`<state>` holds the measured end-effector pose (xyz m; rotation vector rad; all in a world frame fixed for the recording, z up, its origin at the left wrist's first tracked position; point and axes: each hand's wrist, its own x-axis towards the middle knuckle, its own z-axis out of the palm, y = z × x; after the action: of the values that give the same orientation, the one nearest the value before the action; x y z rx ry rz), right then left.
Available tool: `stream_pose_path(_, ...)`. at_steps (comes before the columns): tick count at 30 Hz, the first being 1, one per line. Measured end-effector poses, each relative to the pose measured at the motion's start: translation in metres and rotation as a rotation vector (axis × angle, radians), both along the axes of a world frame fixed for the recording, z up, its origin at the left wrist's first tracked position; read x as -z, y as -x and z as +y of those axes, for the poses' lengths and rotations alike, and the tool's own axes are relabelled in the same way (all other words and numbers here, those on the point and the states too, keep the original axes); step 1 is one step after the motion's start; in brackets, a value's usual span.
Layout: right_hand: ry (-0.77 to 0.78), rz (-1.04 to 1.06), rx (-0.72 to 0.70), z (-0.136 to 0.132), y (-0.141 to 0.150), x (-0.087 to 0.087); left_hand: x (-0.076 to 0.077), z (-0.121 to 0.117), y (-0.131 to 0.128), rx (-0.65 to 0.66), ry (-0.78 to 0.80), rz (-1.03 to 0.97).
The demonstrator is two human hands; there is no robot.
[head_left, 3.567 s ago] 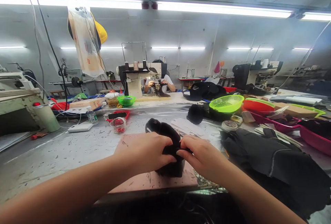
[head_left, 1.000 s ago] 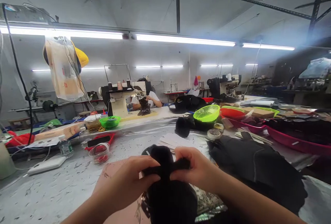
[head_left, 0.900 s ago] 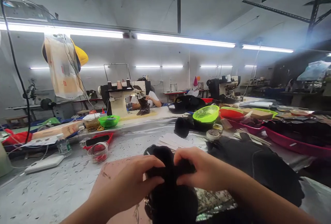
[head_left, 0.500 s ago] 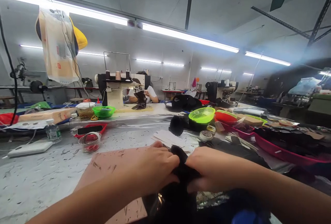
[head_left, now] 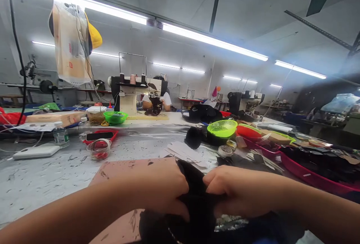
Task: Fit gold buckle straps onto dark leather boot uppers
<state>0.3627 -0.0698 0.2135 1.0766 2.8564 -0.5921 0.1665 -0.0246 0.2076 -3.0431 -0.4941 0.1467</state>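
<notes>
Both my hands grip one black fabric piece (head_left: 197, 199) close in front of me, over a pink board (head_left: 118, 169) on the worktable. My left hand (head_left: 163, 189) is closed around its left side, fingers wrapped over the cloth. My right hand (head_left: 236, 195) pinches its right side, thumb and fingers pressed together. The lower part of the black piece runs out of the bottom of the picture.
Behind the board lie white paper pieces (head_left: 185, 153), a clear cup with red contents (head_left: 98, 149), a phone on a red tray (head_left: 99, 136), green baskets (head_left: 223, 128) and pink trays (head_left: 306, 172) of black cloth. Another person sits at a sewing machine (head_left: 132, 94) beyond.
My hands and the black piece have come lower and closer to me. The camera has tilted up, so more ceiling shows. The black cloth heap at my right is now mostly out of sight.
</notes>
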Motion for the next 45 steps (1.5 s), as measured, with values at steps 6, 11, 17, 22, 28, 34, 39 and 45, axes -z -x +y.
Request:
stream_pose_path(6, 0.119, -0.145, -0.107, 0.006, -0.001, -0.004, -0.002, -0.002, 0.009, -0.090, 0.098, 0.025)
stream_pose_path(11, 0.106, -0.179, -0.045, 0.008, 0.008, 0.003, -0.002, -0.018, 0.005, -0.050, 0.225, -0.022)
stream_pose_path(17, 0.048, -0.054, -0.133, 0.001, 0.010, 0.006, 0.007, -0.011, 0.018, 0.036, 0.548, -0.058)
stream_pose_path(22, 0.153, -0.020, -0.135, 0.004, 0.009, 0.003, 0.010, 0.000, 0.022, -0.230, 0.399, 0.071)
stream_pose_path(28, 0.396, -0.022, -0.058, 0.008, 0.018, -0.004, 0.005, -0.011, 0.013, -0.335, 0.340, 0.060)
stream_pose_path(34, 0.264, 0.122, 0.231, 0.001, 0.032, 0.005, 0.002, -0.011, 0.018, -0.280, 0.257, 0.039)
stream_pose_path(39, 0.229, 0.102, 0.119, 0.001, 0.026, 0.002, -0.004, -0.007, 0.029, -0.250, 0.253, 0.044)
stream_pose_path(45, 0.217, 0.144, 0.248, 0.005, 0.028, 0.008, -0.001, -0.014, 0.026, -0.255, 0.186, -0.029)
